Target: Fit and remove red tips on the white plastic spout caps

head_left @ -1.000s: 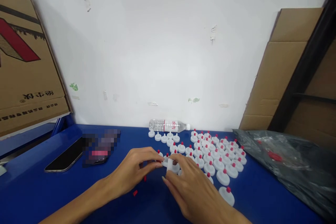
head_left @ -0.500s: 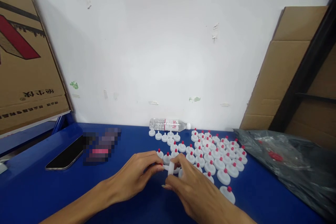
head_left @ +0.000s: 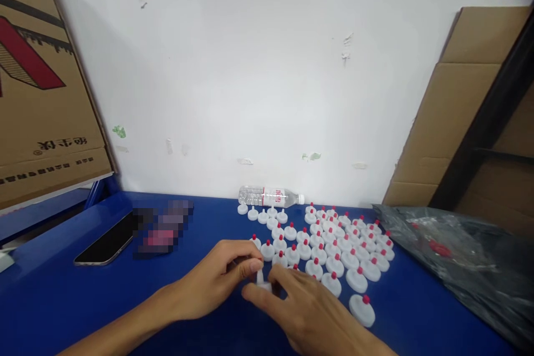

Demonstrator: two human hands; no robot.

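Currently a white nozzle cap sits between the two hands, its base pinched by the thumb and forefinger of the right hand, its spout pointing up toward the left. At the spout's upper end, the thumb and forefinger of the left hand close narrowly together, though whether they grip anything cannot be told. Just beyond the hands and to their right, red-tipped white caps stand on the blue table, near a clear bottle lying by the wall.
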